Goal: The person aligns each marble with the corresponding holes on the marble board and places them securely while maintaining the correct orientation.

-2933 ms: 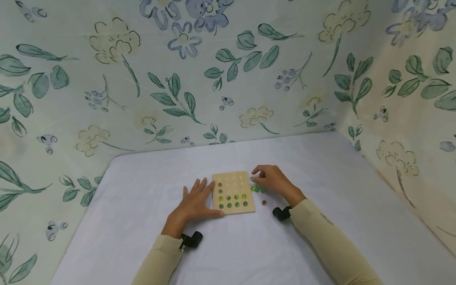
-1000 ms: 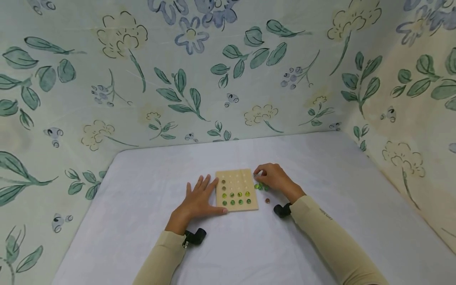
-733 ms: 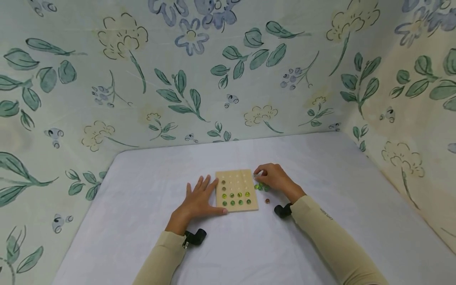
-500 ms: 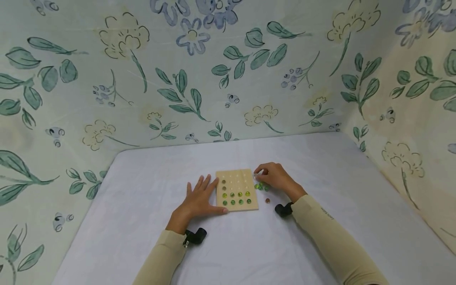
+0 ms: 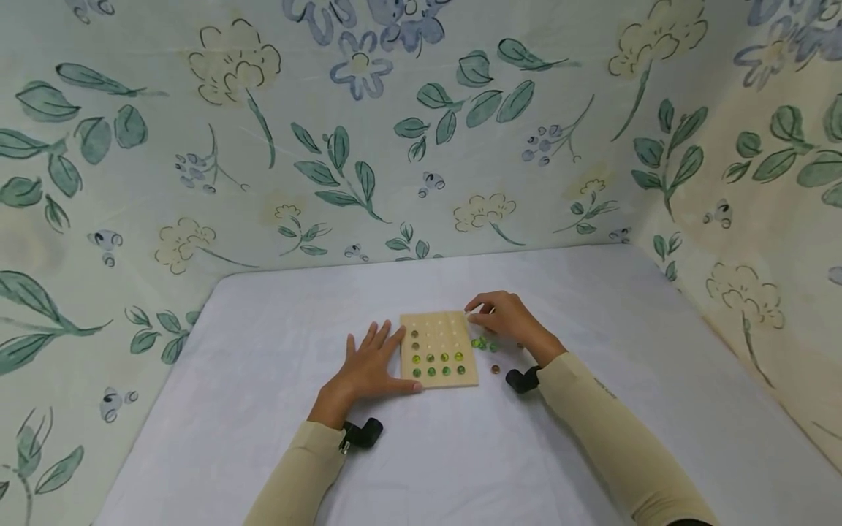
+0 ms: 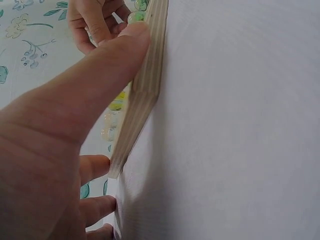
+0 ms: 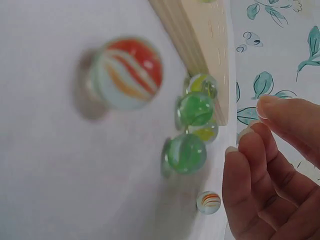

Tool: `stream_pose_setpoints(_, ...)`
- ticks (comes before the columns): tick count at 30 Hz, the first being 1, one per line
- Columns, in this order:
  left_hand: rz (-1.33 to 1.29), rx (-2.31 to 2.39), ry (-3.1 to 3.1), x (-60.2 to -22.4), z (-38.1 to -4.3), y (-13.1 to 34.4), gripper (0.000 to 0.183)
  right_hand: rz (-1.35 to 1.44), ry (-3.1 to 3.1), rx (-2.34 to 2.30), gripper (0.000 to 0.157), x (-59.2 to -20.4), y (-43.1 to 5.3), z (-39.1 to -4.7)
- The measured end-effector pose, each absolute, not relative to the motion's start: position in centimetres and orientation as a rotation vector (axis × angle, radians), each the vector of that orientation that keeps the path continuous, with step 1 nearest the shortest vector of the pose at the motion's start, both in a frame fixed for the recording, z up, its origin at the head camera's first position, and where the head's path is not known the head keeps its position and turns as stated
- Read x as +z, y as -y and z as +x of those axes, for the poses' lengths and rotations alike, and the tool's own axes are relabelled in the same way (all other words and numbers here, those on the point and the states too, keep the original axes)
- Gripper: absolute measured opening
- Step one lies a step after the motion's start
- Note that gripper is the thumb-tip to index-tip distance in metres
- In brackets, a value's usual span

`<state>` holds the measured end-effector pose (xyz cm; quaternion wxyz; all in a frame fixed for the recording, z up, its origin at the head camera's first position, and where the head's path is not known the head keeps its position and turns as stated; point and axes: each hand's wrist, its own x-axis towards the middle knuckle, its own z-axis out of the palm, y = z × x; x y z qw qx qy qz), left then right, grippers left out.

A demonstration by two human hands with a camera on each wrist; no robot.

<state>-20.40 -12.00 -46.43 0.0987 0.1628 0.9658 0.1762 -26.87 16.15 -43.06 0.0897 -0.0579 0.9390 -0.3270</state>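
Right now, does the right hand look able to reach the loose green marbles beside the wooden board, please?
Probably yes: the right hand is close by, and the loose green marbles lie in the open on the white cloth, though yellow-streaked marbles crowd them. Whether the hand holds something is unclear.

Smooth, glossy glass marbles (image 7: 187,154), matt wooden board (image 7: 212,47), soft-looking matt tablecloth (image 5: 421,453)

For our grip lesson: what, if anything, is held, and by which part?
Left hand braces the board around its near-left corner; whether the right hand holds anything cannot be told.
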Motion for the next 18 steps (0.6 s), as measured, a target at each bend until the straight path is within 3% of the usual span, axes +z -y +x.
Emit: stream_pose_setpoints(18, 0.459, 0.512, -2.857, -46.4, -20.5, 12.0, 0.116, -0.288, -2.710, -1.090, 0.018, -42.3, -13.8, -27.8)
